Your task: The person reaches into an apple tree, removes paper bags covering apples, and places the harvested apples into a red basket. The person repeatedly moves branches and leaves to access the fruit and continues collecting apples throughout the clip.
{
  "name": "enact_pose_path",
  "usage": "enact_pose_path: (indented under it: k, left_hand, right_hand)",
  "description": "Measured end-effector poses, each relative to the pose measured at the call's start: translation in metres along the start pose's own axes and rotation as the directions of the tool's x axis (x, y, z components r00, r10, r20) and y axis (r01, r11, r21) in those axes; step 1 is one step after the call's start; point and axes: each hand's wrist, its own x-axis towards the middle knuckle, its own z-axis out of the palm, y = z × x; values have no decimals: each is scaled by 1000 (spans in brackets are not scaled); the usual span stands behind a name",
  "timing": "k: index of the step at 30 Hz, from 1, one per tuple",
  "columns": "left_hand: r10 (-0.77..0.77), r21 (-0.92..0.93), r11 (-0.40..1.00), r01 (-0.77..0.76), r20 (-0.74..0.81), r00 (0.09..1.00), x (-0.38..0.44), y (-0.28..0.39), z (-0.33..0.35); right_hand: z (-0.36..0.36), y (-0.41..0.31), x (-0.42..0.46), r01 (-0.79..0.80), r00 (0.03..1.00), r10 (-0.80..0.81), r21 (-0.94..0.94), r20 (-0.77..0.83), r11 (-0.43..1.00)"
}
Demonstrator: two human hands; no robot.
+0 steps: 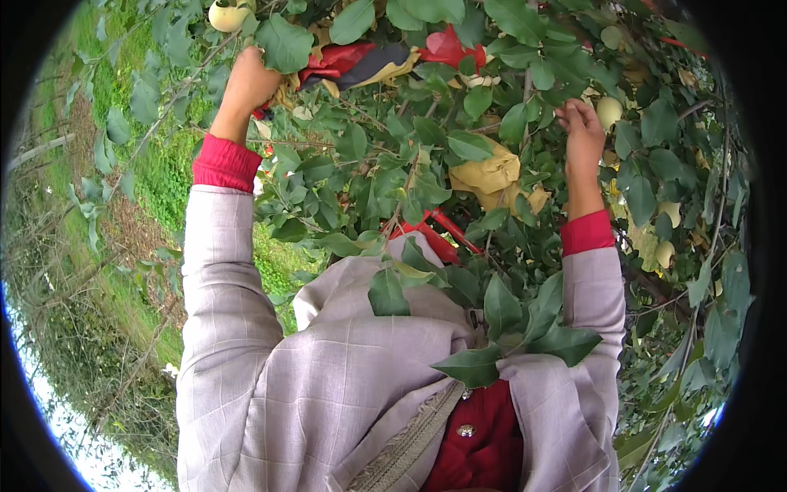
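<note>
My left hand (252,77) is raised at the upper left, its fingers closed around crumpled fruit-bagging paper (363,64) with red, black and tan layers. Leaves cover part of this bundle and my fingertips. Just above that hand hangs a pale yellow apple (227,16). My right hand (581,123) is raised among the leaves at the upper right, with fingers curled and fingertips at a leaf. Whether they pinch anything is unclear. Right beside it is another pale apple (609,112). Between my hands, a crumpled tan paper bag (486,169) sits among the branches.
Leafy apple branches (393,135) surround both arms, and a leafy twig (504,344) crosses my chest. Two pale apples hang at the right, one of them a lower apple (664,253). Red bars (455,230) show below the leaves. Grass (154,178) lies at the left.
</note>
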Motion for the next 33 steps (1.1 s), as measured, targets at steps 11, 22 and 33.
enact_pose_path:
  k: [11, 22, 33]
  left_hand:
    - [-49, -76, 993, 94, 457, 888, -35, 106, -25]
    - [-74, -164, 973, 162, 445, 892, -56, 103, -30]
    - [-42, -786, 309, 535, 551, 834, -47, 135, -17]
  right_hand:
    - [103, -58, -69, 473, 783, -275, -247, 558, 846]
    - [153, -40, -9, 560, 816, -22, -782, 577, 273]
    - [186, -42, -145, 164, 743, -134, 16, 656, 986]
